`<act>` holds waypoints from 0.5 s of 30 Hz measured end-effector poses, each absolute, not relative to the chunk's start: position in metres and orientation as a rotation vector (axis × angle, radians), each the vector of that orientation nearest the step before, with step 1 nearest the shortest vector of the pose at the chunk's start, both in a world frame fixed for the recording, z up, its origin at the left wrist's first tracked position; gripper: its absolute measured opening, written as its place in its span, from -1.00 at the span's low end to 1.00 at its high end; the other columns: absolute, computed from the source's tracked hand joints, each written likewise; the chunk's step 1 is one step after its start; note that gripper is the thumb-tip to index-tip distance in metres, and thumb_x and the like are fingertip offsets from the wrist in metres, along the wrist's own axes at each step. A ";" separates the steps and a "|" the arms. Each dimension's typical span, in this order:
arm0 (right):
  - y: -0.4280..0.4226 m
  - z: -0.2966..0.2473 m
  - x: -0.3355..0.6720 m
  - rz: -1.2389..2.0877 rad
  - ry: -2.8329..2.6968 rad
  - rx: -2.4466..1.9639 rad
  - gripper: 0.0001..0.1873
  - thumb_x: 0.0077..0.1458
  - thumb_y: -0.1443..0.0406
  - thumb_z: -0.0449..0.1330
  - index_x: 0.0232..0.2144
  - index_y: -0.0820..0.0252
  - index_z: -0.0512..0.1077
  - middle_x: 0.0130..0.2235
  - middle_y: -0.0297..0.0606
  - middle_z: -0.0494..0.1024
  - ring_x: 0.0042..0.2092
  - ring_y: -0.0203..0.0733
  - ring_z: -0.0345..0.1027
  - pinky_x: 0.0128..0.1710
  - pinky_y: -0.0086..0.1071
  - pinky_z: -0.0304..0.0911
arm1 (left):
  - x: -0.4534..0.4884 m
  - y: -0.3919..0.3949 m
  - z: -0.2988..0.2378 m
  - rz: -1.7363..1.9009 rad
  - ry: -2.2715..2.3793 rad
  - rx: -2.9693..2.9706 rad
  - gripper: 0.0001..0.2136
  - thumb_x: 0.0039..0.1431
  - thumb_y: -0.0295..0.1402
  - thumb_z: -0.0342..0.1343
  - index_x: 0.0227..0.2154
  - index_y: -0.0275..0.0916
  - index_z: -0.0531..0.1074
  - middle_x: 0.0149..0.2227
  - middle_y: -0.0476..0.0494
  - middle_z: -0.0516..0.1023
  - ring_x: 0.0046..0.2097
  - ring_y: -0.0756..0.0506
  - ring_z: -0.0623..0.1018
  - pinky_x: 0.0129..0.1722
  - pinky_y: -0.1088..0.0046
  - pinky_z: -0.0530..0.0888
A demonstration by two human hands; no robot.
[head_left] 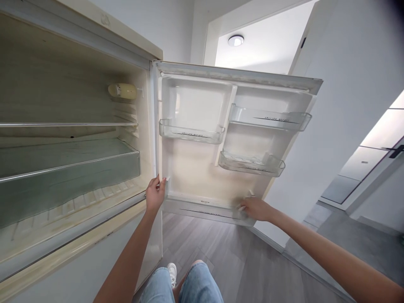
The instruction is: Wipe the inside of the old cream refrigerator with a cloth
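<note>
An open refrigerator door (205,168) hangs to the right of the refrigerator cabinet. My left hand (155,194) is closed around the hinge-side edge of the door, thumb on the inner face, beside the left end of the bottom door bin (202,211). At the other end of that clear bin, my right hand (257,208) is slightly blurred, its fingers curled inward. Small whitish bits show by those fingers; whether they are a cloth or part of the bin I cannot tell. Yellowish staining marks the lower door liner.
Clear bins sit higher on the door, one at left (192,132) and two at right (269,118). Inside the cabinet are a glass shelf (69,125), a clear drawer (72,176) and a lamp cover (124,91). A white wall (322,118) stands behind the door, above grey flooring (217,244).
</note>
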State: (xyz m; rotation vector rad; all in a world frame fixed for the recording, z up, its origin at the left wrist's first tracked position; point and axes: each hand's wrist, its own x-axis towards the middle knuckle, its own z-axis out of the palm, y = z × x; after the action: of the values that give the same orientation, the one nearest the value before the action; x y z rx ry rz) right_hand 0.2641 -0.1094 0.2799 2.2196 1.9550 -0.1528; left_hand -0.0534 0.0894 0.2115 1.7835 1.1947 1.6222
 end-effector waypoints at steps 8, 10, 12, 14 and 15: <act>-0.086 0.281 0.243 -0.808 1.968 2.360 -0.85 -0.22 0.44 -0.01 -0.73 0.18 0.14 -0.55 -0.30 0.34 -0.42 -0.23 0.20 -0.44 -0.38 0.03 | -0.057 0.092 0.210 1.628 1.180 1.736 -0.60 0.14 -0.02 -0.05 -0.19 -0.19 0.48 -0.24 -0.14 0.51 -0.21 -0.08 0.50 -0.19 0.36 0.51; -0.079 0.277 0.232 -1.046 2.001 2.455 -0.90 -0.28 0.40 0.00 -0.71 0.18 0.13 -0.59 -0.37 0.22 -0.48 -0.29 0.07 -0.49 -0.39 -0.04 | -0.057 0.092 0.211 1.633 1.173 1.730 -0.61 0.13 -0.02 -0.04 -0.21 -0.20 0.48 -0.28 -0.12 0.50 -0.23 -0.07 0.50 -0.21 0.38 0.50; -0.071 0.273 0.217 -1.205 2.027 2.502 -0.96 -0.31 0.38 0.00 -0.69 0.18 0.18 -0.61 -0.40 0.16 -0.49 -0.31 0.02 -0.50 -0.40 -0.08 | -0.058 0.091 0.212 1.637 1.167 1.724 -0.62 0.13 -0.02 -0.04 -0.22 -0.20 0.48 -0.30 -0.11 0.49 -0.24 -0.06 0.49 -0.23 0.40 0.50; -0.061 0.268 0.199 -1.271 2.080 2.475 -1.00 -0.32 0.36 0.00 -0.67 0.19 0.20 -0.61 -0.41 0.13 -0.49 -0.32 0.00 -0.50 -0.40 -0.11 | -0.060 0.090 0.213 1.635 1.161 1.725 -0.62 0.13 -0.02 -0.03 -0.23 -0.19 0.48 -0.32 -0.09 0.48 -0.25 -0.06 0.48 -0.24 0.41 0.49; -0.056 0.267 0.189 -1.291 2.123 2.441 -0.99 -0.31 0.35 0.00 -0.66 0.19 0.21 -0.62 -0.41 0.13 -0.48 -0.32 0.00 -0.50 -0.41 -0.12 | -0.060 0.089 0.213 1.632 1.156 1.728 -0.63 0.13 -0.03 -0.04 -0.24 -0.19 0.49 -0.33 -0.08 0.47 -0.26 -0.05 0.47 -0.24 0.42 0.48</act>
State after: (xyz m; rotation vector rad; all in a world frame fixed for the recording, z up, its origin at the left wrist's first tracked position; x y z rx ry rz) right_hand 0.1891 -0.0558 0.2666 2.4409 2.1234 -1.2908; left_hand -0.0605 0.0895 0.2132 1.7284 1.1560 1.6319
